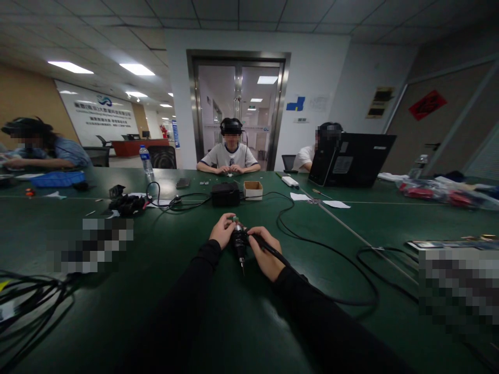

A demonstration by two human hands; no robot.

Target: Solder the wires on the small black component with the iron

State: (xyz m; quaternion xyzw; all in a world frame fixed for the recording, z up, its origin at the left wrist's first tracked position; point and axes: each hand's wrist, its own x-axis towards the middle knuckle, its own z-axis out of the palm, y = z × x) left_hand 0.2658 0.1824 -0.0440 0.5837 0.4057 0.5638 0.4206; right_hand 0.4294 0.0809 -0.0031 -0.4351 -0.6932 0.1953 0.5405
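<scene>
Both my hands meet over the green table (pixel 163 291), a little beyond my black sleeves. My right hand (pixel 265 253) is wrapped round a black corded tool (pixel 239 248) whose metal tip points toward me. Its black cable (pixel 331 254) runs off to the right and loops back across the table. My left hand (pixel 223 230) is closed in a pinch at the tool's far end, on a small part too small to name.
A black box (pixel 225 194) and a small cardboard box (pixel 253 189) sit beyond my hands. Tangled cables (pixel 128 204) lie at left, a water bottle (pixel 145 159) behind. A laptop (pixel 351 159) stands at right. Three other people sit around the table.
</scene>
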